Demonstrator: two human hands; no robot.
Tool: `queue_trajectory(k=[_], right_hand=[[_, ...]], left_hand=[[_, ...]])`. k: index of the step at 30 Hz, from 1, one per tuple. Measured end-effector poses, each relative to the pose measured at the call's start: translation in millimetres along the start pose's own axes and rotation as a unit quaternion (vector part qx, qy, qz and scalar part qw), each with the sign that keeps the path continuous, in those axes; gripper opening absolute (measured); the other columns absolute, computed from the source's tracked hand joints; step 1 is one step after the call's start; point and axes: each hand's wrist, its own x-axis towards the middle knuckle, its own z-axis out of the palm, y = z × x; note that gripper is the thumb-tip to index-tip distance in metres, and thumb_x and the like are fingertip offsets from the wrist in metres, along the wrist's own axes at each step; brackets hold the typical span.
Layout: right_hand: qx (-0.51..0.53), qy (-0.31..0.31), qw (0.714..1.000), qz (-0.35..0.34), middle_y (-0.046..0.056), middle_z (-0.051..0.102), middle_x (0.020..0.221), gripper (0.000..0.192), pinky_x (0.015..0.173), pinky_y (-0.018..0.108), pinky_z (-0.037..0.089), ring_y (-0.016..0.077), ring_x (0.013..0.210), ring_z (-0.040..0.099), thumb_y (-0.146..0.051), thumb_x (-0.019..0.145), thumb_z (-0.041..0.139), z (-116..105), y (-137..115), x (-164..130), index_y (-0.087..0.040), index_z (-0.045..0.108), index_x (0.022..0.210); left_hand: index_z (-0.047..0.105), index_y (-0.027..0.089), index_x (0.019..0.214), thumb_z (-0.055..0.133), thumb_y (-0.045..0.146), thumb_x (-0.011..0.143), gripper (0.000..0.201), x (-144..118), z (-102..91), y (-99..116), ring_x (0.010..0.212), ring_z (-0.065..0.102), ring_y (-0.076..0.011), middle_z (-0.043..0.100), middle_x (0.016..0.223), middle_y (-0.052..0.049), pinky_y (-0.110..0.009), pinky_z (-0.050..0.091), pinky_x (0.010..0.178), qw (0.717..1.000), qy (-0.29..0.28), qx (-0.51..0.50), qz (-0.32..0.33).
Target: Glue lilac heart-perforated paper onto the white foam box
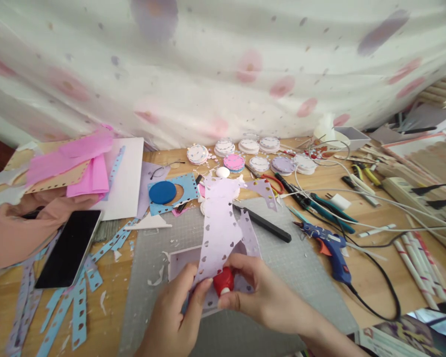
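Note:
A lilac paper strip (220, 225) with heart-shaped holes along its edges stands up from my hands. My left hand (176, 310) pinches its lower left edge between thumb and fingers. Closed around a small red paper punch (223, 280) with a white part is my right hand (262, 293); the punch sits at the paper's lower edge. Below both hands lies a shallow pale tray (177, 259), partly hidden, with lilac punched paper in it. A grey cutting mat (148, 297) is underneath.
Several decorated discs (196, 153) line the back. A blue disc (162, 192) lies on blue paper. To the right are a glue gun (330, 248), pliers (332, 212), cables and a power strip (412, 198). A phone (69, 248) and punched strips (80, 312) lie left.

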Motion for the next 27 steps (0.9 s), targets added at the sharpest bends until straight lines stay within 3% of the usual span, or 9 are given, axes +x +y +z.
queue_trajectory(k=[6, 9, 11, 14, 19, 27], right_hand=[[-0.070, 0.049, 0.995, -0.052, -0.001, 0.053, 0.073, 0.020, 0.067, 0.026, 0.037, 0.0148, 0.071, 0.047, -0.028, 0.079, 0.068, 5, 4, -3, -0.018, 0.052, 0.072], [-0.139, 0.064, 0.985, -0.077, 0.000, 0.058, 0.078, 0.016, 0.071, 0.027, 0.036, 0.0163, 0.076, 0.050, -0.024, 0.079, 0.067, 5, 3, -5, -0.018, 0.054, 0.074], [-0.166, 0.063, 0.980, -0.087, 0.000, 0.059, 0.079, 0.013, 0.072, 0.028, 0.036, 0.0164, 0.077, 0.051, -0.021, 0.079, 0.067, 6, 2, -5, -0.018, 0.055, 0.076], [-0.171, 0.056, 0.980, -0.089, 0.000, 0.059, 0.079, 0.013, 0.070, 0.027, 0.037, 0.0158, 0.076, 0.052, -0.017, 0.078, 0.067, 8, 1, -4, -0.018, 0.054, 0.076], [-0.167, 0.069, 0.980, -0.077, 0.000, 0.058, 0.078, 0.011, 0.068, 0.026, 0.038, 0.0149, 0.073, 0.053, -0.012, 0.079, 0.062, 10, 5, 0, -0.018, 0.053, 0.077], [-0.172, 0.069, 0.977, -0.106, 0.000, 0.056, 0.078, 0.013, 0.066, 0.026, 0.038, 0.0150, 0.073, 0.051, -0.006, 0.076, 0.057, 8, 7, 1, -0.018, 0.053, 0.078]], left_hand=[[0.056, 0.022, 0.085, 0.047, 0.028, 0.092, 0.013, 1, 0.5, 1, 0.060, 0.063, -0.0121, 0.065, 0.067, 0.002, -0.017, 0.048, 0.058, 0.999, -0.023, -0.026, -0.014], [0.059, 0.023, 0.095, 0.053, 0.031, 0.090, 0.012, 7, -9.8, 4, 0.076, 0.067, -0.0147, 0.070, 0.085, 0.000, -0.019, 0.052, 0.070, 0.994, -0.070, -0.069, -0.047], [0.059, 0.024, 0.108, 0.063, 0.035, 0.083, 0.027, 11, -17.1, 7, 0.093, 0.066, -0.0190, 0.070, 0.105, -0.003, -0.025, 0.052, 0.081, 0.984, -0.118, -0.118, -0.067], [0.062, 0.024, 0.111, 0.078, 0.037, 0.068, 0.047, 14, -19.8, 10, 0.093, 0.067, -0.0231, 0.071, 0.104, -0.003, -0.029, 0.054, 0.081, 0.966, -0.160, -0.176, -0.097], [0.069, 0.020, 0.094, 0.072, 0.034, 0.075, 0.024, 10, -5.4, 12, 0.085, 0.069, -0.0228, 0.075, 0.090, -0.003, -0.029, 0.056, 0.078, 0.967, -0.116, -0.189, -0.124], [0.072, 0.018, 0.087, 0.071, 0.032, 0.074, 0.019, 7, 2.1, 15, 0.081, 0.070, -0.0231, 0.075, 0.084, -0.004, -0.030, 0.057, 0.074, 0.966, -0.055, -0.218, -0.126]])
